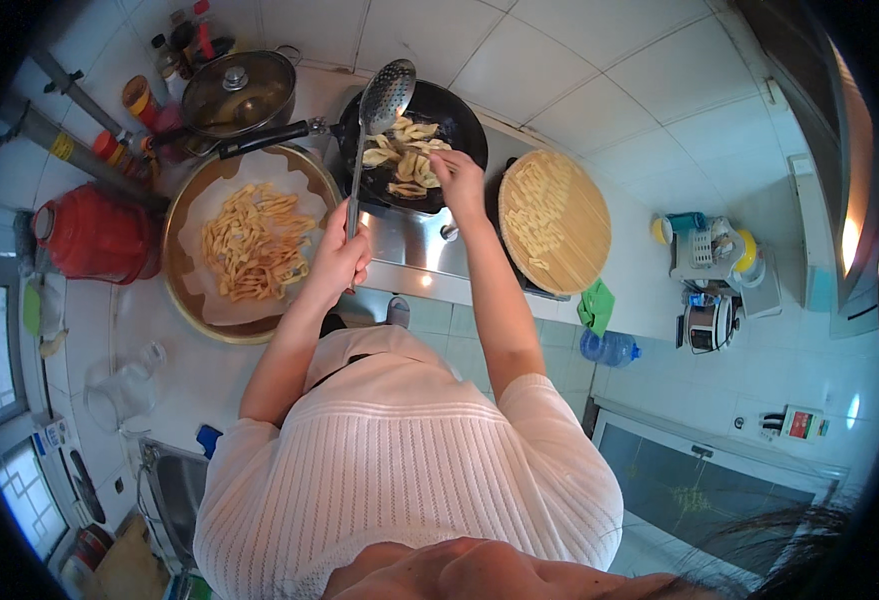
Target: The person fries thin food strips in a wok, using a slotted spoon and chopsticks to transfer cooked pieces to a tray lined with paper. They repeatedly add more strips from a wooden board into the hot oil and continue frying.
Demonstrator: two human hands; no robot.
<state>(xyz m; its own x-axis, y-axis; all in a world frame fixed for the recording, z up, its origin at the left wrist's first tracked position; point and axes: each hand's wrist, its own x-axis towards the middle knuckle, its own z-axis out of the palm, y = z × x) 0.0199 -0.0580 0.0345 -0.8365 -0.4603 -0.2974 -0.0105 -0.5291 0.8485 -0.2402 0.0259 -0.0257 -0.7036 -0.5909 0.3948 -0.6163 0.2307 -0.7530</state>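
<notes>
My left hand grips the long handle of a perforated metal skimmer. The skimmer's head is raised over the left part of a black frying pan. In the pan lie several pale twisted dough pieces, some lightly browned. My right hand reaches over the pan's right side, its fingers closed on thin chopsticks, mostly hidden by the hand. To the left, a large golden basin lined with white paper holds a heap of golden fried dough twists.
Right of the pan, a round bamboo board carries rows of raw dough pieces. The pan's black handle juts left over the basin, near a lidded pot. A red plastic jug and a clear glass jar stand farther left.
</notes>
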